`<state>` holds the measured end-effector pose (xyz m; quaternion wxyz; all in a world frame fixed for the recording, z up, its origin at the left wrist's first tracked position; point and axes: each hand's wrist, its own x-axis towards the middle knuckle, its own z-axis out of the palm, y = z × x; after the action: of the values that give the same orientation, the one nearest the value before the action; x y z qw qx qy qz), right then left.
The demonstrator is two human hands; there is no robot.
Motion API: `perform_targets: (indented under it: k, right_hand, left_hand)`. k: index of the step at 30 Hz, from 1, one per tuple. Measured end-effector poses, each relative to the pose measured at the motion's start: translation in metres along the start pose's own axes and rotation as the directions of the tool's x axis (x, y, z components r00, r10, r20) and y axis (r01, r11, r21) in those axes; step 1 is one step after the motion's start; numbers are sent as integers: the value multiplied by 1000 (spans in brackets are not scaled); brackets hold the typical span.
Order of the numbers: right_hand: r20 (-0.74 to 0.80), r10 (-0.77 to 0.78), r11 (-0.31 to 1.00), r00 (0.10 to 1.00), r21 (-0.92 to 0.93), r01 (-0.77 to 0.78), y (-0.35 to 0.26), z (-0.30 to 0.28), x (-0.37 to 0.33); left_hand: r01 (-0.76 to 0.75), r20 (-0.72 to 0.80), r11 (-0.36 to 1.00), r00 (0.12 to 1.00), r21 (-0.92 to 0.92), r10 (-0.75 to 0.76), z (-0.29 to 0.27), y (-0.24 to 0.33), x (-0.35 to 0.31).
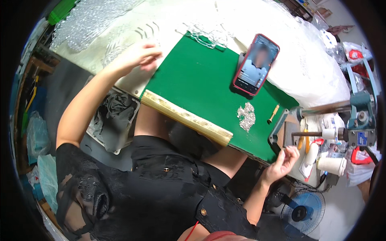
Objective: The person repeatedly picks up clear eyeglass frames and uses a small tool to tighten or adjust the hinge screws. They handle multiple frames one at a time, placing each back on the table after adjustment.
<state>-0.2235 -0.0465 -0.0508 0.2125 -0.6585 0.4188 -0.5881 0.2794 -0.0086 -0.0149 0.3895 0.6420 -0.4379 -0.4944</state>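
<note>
My left hand (148, 56) is over the pale tabletop by the left edge of a green mat (193, 76). Its fingers are curled and slightly blurred; whatever they may hold cannot be made out. Thin curved metal pieces (149, 29) lie just beyond it. At the mat's far edge is a tangle of silver wire frames (209, 35). My right hand (283, 160) is raised at the near right corner, fingers bent together beside a bench-mounted machine (360, 120); anything inside is too small to tell. A heap of tiny silvery parts (246, 116) lies on the mat.
A phone in a red case (256, 64) leans at the mat's far right. Near it lies a small brass-coloured tool (273, 114). A gold-coloured strip (185, 116) edges the mat above my lap. On the right are a white cup (331, 165) and a blue fan (303, 212).
</note>
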Motion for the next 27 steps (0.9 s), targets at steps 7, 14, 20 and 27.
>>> perform_targets:
  k: [7, 14, 20, 27]
  right_hand:
    - [258, -26, 1000, 966, 16, 22, -31, 26, 6]
    - [738, 18, 895, 674, -312, 319, -30, 27, 14]
    - [765, -80, 816, 639, -318, 482, -22, 16, 12]
    - [563, 105, 957, 820, -281, 71, -19, 19, 11]
  left_hand:
    - [-316, 202, -4, 598, 949, 775, 58, 35, 137]
    - [-415, 140, 467, 845, 781, 517, 103, 127, 31]
    - [-372, 82, 926, 923, -60, 376, 66, 83, 7]
    - [-399, 9, 689, 862, -605, 508, 126, 40, -40]
